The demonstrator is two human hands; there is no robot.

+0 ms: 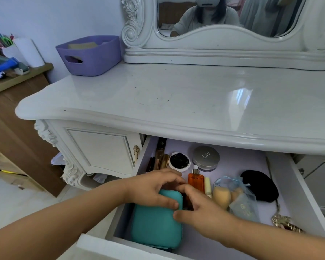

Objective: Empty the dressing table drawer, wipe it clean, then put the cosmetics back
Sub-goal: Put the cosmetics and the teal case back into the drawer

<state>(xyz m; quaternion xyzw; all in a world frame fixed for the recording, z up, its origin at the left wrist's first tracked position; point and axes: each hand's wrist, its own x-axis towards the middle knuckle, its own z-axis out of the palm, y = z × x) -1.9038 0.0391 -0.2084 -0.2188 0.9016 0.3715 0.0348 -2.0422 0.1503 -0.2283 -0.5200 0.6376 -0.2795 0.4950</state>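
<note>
The dressing table drawer point(283, 186) is pulled out and lined in lilac. A teal case point(156, 228) lies at its front left. My left hand point(152, 188) has its thumb across the case's lid and its fingers curled over the far right corner. My right hand point(203, 209) grips the case's right edge, thumb on the lid. Beside them lie an orange bottle point(196, 182), a pale tube point(207, 186), a grey round compact point(206, 157), a black cushion compact point(179, 160), several gold tubes point(159, 158), sponges in a blue mesh bag point(233, 196) and a black pouch point(261, 184).
A gold trinket point(285, 223) lies at the drawer's front right. The white tabletop point(176, 94) above carries a purple basket point(90, 55) at the back left and a framed mirror point(227, 44). A brown desk point(17, 79) with clutter stands to the left.
</note>
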